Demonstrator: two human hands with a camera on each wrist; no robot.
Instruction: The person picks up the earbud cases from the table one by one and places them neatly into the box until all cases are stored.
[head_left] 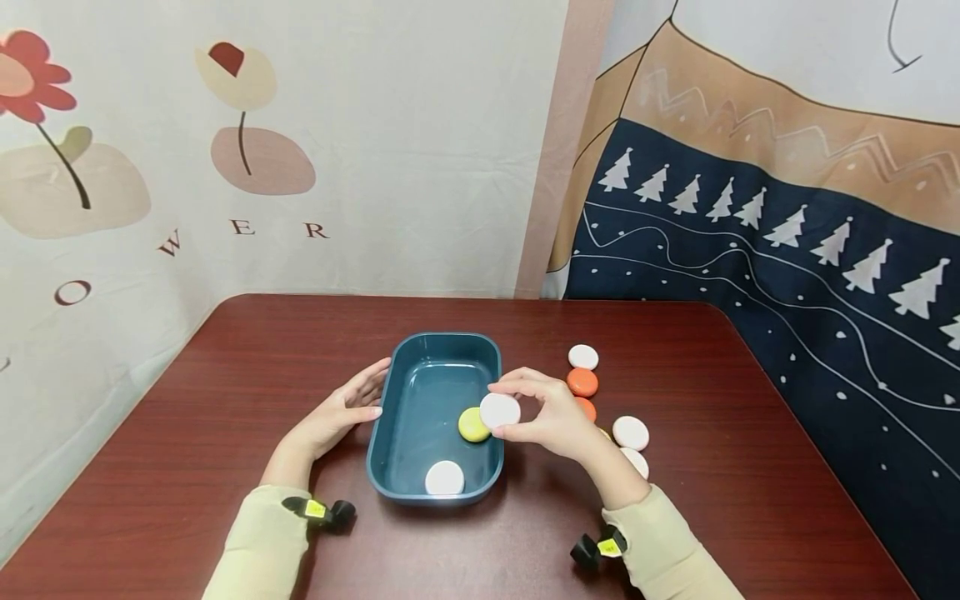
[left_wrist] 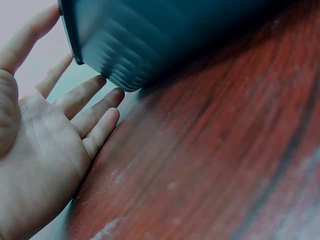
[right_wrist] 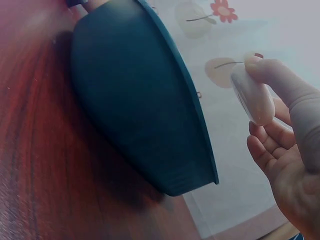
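The left grip (head_left: 341,417) lies spread against the tray (head_left: 420,408); the right grip (head_left: 553,419) pinches a white disc (head_left: 499,411), whose rounded edge could slip, striking the right rim (head_left: 498,360).

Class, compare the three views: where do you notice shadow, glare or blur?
Head view: sharpest, with a thin glint inside the tray and shadow beneath its near end; left wrist view: table grain softly blurred; right wrist view: tray's outer wall dark, cloth washed out at upper right.

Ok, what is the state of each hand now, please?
Left hand: open, touching the teal tray.
Right hand: holding a white disc.
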